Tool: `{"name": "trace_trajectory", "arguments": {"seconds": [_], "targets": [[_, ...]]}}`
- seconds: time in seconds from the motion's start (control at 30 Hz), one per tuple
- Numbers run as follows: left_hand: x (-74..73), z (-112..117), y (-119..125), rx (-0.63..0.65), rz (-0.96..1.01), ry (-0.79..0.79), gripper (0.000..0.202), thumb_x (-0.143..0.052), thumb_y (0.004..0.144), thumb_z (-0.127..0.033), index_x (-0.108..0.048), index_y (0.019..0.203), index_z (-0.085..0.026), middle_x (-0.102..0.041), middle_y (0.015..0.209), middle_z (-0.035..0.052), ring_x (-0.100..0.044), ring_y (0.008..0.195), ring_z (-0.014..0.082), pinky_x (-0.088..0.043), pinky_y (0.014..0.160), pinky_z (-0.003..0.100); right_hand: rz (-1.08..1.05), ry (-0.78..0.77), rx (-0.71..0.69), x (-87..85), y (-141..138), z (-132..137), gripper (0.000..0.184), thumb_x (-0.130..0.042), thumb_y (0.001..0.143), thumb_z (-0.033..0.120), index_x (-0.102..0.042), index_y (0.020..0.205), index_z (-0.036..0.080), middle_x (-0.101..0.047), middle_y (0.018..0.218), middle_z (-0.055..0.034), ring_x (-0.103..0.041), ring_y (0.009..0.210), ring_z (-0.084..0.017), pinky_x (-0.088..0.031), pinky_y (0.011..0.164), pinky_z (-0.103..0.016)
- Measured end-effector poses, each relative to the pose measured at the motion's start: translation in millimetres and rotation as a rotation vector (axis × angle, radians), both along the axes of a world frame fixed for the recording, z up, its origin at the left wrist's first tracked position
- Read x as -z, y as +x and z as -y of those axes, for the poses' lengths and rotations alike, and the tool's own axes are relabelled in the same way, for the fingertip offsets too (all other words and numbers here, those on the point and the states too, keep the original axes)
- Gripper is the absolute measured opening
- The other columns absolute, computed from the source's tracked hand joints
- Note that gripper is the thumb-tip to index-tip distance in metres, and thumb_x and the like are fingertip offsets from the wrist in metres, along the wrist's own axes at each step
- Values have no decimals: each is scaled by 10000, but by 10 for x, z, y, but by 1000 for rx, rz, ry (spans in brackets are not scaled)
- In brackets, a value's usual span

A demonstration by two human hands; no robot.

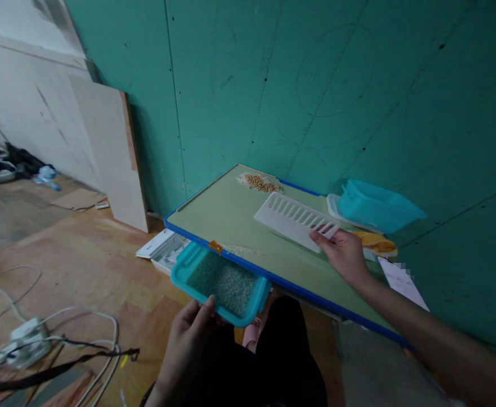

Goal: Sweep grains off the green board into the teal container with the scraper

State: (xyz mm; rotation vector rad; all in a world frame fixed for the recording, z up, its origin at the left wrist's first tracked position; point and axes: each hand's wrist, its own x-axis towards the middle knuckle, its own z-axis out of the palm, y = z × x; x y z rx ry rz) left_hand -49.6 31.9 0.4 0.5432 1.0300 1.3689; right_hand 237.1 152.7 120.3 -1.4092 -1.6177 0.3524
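Below the counter's near edge, the person's left hand [192, 325] gripped a teal tub [260, 297] of pale grains [231, 285], its fingers clamped on the near rim, thumb on top. The tub's long axis ran roughly along that edge, its far side partly hidden beneath it. Left of the tub, also under the edge, sat a white box [157, 243], its small print unreadable. An orange clip [215, 246] marked the blue edging of the counter [218, 209], and a thin strip of pale grains lay just inside.

Over the counter, the right hand [345, 254] held a slotted plate [292, 227] by its right end, thumb in front, fingers closed behind. The plate's long axis pointed left and away from the hand, its row of slots along the far side. By the right side was a paper [403, 282] with faint writing, too blurred to read; farther along were a yellow cloth [375, 241] and a blue bin [377, 204]. Brown beans [262, 182] lay heaped at the far end, before a green wall [231, 85].
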Motion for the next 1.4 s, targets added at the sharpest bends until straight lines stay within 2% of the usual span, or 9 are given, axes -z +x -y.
{"name": "trace_trajectory", "arguments": {"seconds": [0.13,0.23,0.33,0.47,0.63,0.9,1.13,1.23,1.4], "targets": [[68,53,53,70,7,-9,289,-733,786,-437,-701,769,-151,-653,629,13,-574,567,126,-461,552,224,48,-59,155,87,418,269,325,-698,767,487,-759,881,188,-765,858,-76,-705,849,-291,-543,750,-391],[93,82,107,90,3,-5,287,-719,801,-437,-689,765,-154,-645,623,9,-551,550,112,-430,520,207,-87,-128,184,197,502,458,358,-721,755,487,-750,963,197,-764,936,-83,-696,928,-297,-544,779,-398],[59,89,128,62,-6,-15,300,-730,788,-447,-679,738,-155,-654,624,13,-573,573,120,-437,531,205,-307,-248,162,261,398,561,387,-747,726,501,-743,964,197,-760,982,-88,-699,915,-299,-553,741,-398],[-28,74,125,48,20,-23,319,-758,756,-452,-682,715,-145,-659,610,19,-585,565,128,-454,541,220,-519,-378,76,247,164,598,419,-788,673,504,-741,931,177,-760,938,-96,-703,867,-293,-554,699,-386],[-81,61,132,28,60,-37,325,-786,723,-449,-663,677,-151,-656,584,5,-587,541,122,-450,525,212,-633,-503,19,201,-55,586,441,-825,617,504,-736,873,157,-756,818,-86,-696,689,-254,-544,614,-364],[-131,72,129,38,27,-30,313,-770,742,-444,-673,688,-152,-660,594,7,-591,557,129,-449,539,212,-660,-595,-120,169,-232,495,432,-850,601,461,-736,858,134,-758,844,-109,-690,682,-231,-535,618,-337],[-114,56,128,15,21,-9,300,-757,761,-438,-690,712,-150,-676,617,19,-613,594,140,-471,573,224,-662,-616,-240,159,-289,523,366,-829,657,434,-741,861,144,-757,842,-92,-689,722,-212,-531,684,-328],[-129,55,97,1,28,-3,292,-758,760,-436,-704,746,-150,-691,645,23,-631,615,152,-490,589,236,-670,-570,-190,155,-273,451,391,-835,640,447,-739,868,145,-756,835,-90,-683,687,-211,-526,652,-326],[-168,48,9,-29,2,8,309,-767,748,-437,-678,678,-149,-664,598,8,-607,573,133,-486,568,221,-635,-460,-77,173,-276,237,442,-851,581,491,-725,819,141,-750,790,-90,-676,645,-229,-523,624,-349]]}}
